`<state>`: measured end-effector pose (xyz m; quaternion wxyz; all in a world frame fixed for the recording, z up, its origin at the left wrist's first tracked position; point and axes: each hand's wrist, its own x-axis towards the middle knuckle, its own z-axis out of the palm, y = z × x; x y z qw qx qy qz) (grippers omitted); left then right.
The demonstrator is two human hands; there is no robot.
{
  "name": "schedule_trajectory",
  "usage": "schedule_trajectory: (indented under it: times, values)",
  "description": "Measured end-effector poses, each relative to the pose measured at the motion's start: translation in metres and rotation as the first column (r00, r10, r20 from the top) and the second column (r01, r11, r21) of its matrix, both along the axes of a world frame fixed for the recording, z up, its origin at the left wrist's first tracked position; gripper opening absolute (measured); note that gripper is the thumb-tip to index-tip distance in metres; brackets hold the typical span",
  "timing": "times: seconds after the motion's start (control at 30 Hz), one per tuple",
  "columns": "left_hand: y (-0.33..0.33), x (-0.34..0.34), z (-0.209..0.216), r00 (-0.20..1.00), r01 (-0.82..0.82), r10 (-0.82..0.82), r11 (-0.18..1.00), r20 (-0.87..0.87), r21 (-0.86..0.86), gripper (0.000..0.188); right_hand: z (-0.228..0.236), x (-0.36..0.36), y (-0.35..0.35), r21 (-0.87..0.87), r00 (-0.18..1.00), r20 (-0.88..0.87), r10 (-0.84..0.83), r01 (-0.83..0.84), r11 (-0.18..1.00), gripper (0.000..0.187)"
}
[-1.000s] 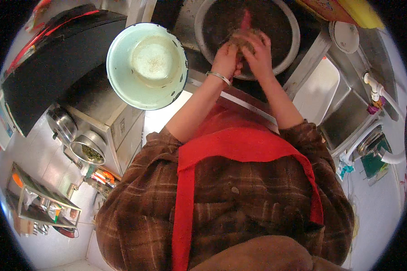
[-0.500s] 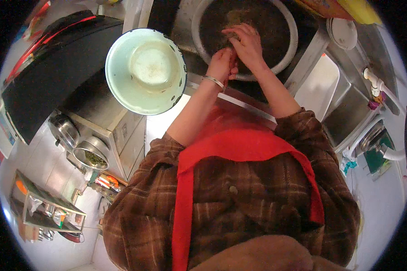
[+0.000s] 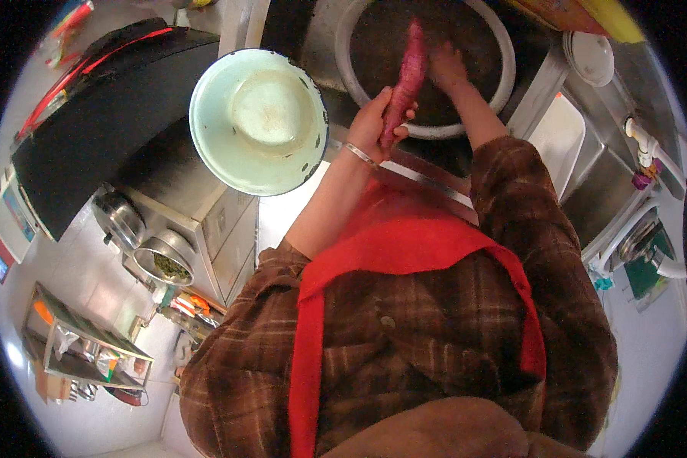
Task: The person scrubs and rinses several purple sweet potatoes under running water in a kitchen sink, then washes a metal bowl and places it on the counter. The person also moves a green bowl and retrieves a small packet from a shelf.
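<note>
My left hand (image 3: 373, 124), with a bracelet at its wrist, is closed around the lower end of a long red-purple sweet potato (image 3: 411, 70). The sweet potato slants upward over a large round basin (image 3: 507, 65) with a pale metal rim and dark, murky water. My right hand (image 3: 446, 69) reaches into that basin, just right of the sweet potato. Its fingers are dim and partly hidden in the water, so their grip does not show. To the left of my left hand stands a pale green enamel bowl (image 3: 206, 114) with a chipped dark rim; no food shows in it.
On the right are a steel sink (image 3: 591, 183), a white board (image 3: 563, 141), a tap (image 3: 643, 141) and stacked white dishes (image 3: 590, 61). A steel pot (image 3: 177, 246) holding something green stands lower left, beside a metal cabinet (image 3: 220, 237).
My hands, close together over the basin before, are now apart. The sweet potato has come into sight in my left hand, while my right hand has moved right and down into the basin.
</note>
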<state>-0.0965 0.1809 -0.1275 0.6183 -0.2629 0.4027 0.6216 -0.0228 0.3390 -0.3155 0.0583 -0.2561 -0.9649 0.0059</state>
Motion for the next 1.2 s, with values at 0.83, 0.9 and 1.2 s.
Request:
schedule_trajectory:
  times: [0.83, 0.9, 1.2]
  values:
    - [0.011, 0.017, 0.031, 0.883, 0.334, -0.373, 0.926, -0.285, -0.179, 0.034, 0.088, -0.021, 0.031, -0.780, 0.976, -0.085, -0.199, 0.059, 0.623, 0.039]
    - [0.007, 0.017, 0.030, 0.889, 0.283, -0.339, 0.935, -0.309, -0.213, 0.033, 0.058, -0.019, 0.035, -0.436, 0.992, -0.056, -0.109, 0.074, 0.897, 0.042]
    - [0.011, 0.003, 0.003, 0.955, 0.145, -0.160, 0.987, -0.249, -0.074, 0.029, 0.075, 0.002, 0.027, -0.851, 0.965, 0.181, -0.190, 0.250, 0.462, 0.043]
